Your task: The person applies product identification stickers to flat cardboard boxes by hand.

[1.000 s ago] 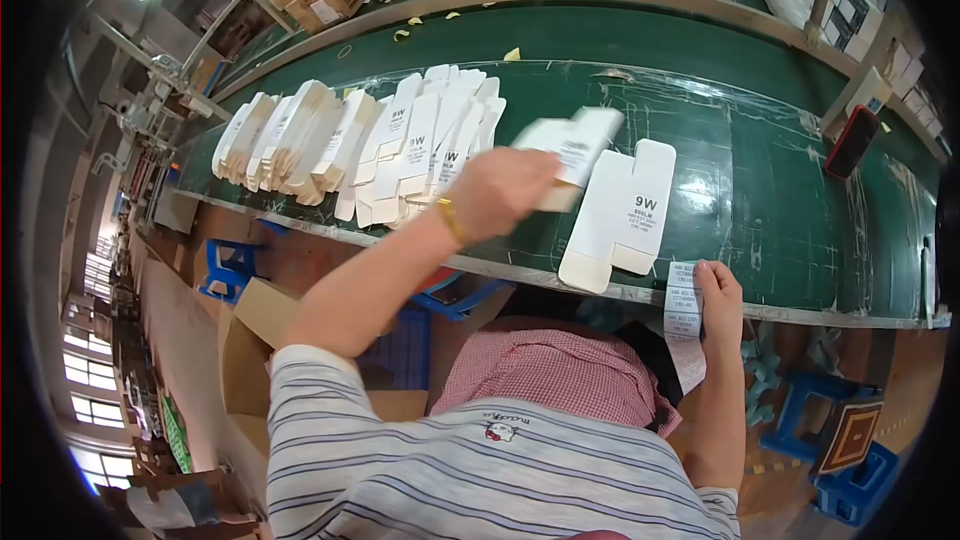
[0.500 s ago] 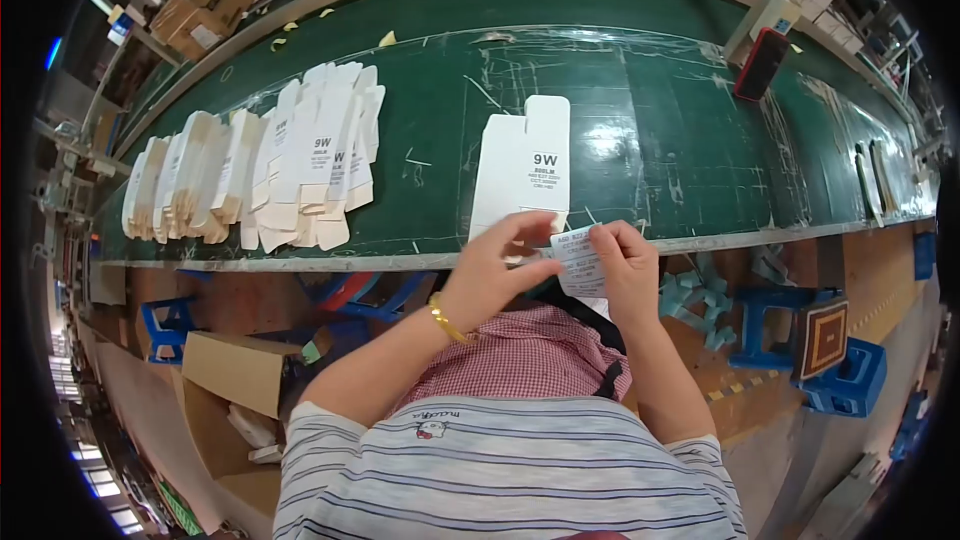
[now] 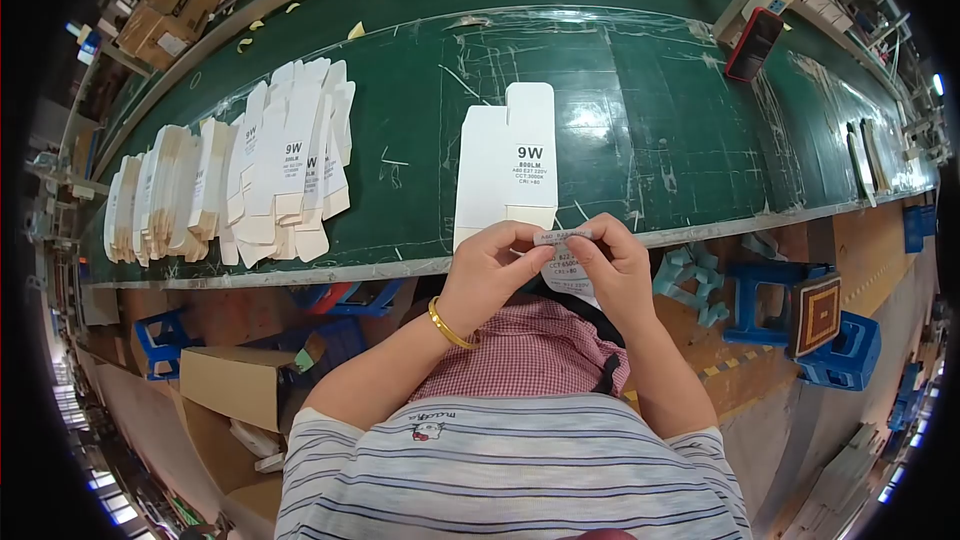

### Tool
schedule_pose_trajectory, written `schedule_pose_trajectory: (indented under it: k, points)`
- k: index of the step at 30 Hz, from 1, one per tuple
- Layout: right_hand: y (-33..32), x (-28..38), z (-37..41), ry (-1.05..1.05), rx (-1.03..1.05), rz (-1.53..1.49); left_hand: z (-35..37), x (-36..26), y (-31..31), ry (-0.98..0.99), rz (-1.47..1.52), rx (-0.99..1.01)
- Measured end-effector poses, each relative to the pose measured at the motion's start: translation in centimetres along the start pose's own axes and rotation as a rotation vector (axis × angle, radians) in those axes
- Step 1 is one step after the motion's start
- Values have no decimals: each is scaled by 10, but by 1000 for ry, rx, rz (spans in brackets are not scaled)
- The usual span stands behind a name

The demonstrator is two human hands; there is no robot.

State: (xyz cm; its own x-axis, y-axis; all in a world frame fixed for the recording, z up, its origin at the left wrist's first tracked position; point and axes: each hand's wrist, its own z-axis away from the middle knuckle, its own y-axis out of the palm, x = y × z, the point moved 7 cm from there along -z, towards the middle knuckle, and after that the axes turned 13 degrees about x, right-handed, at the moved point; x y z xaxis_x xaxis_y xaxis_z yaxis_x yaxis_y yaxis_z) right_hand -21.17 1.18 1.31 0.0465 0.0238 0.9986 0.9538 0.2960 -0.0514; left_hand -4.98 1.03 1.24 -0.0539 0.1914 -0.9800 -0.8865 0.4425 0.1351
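Both hands pinch a strip of printed labels [image 3: 570, 272] in front of the table edge. My left hand [image 3: 497, 268], with a gold bracelet on its wrist, grips the strip's upper left edge between thumb and finger. At the upper right my right hand [image 3: 618, 268] has its thumb and fingers closed on it. The strip's top is bent over and its lower part hangs down. Just beyond my hands, a flat white carton [image 3: 485, 165] printed "9W 800LM" lies on the green table [image 3: 400, 60].
Stacked flat white cartons [image 3: 295, 165] lie on the table's left. A red-edged phone [image 3: 755, 44] leans against a post at the back right. Below the table are an open cardboard box [image 3: 230, 380], blue stools [image 3: 850, 350] and crumpled pale-green strips [image 3: 690, 280] on the floor.
My left hand has closed from an open pinch onto the label strip, whose top is now bent over. The view has shifted slightly, and the carton stays on the table.
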Motion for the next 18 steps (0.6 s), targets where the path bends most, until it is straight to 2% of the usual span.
schedule_pose_trajectory:
  k: [3,6,9,10,12,14,15,17,18]
  points:
    - [0,-8,-6,2,-8,89,-3,-5,-4,-9,46,-15]
    - [2,-8,-11,93,-4,85,-6,1,-13,-22,63,-26]
    - [11,-4,-18,120,-10,-6,-11,2,-27,-86,46,-24]
    - [12,-3,-18,124,8,57,-12,4,-32,-135,34,-9]
    - [12,-3,-19,135,47,185,-15,-12,-48,-21,-268,-18]
    - [9,-11,-22,265,11,91,-15,-44,-60,315,-846,-59]
    - [8,-16,-23,331,-8,45,-15,-42,-71,341,-951,-99]
    - [6,-23,-26,397,-26,-38,-17,-30,-82,320,-1129,-57]
    - [5,-25,-26,421,-40,-77,-18,-23,-82,308,-1115,-34]
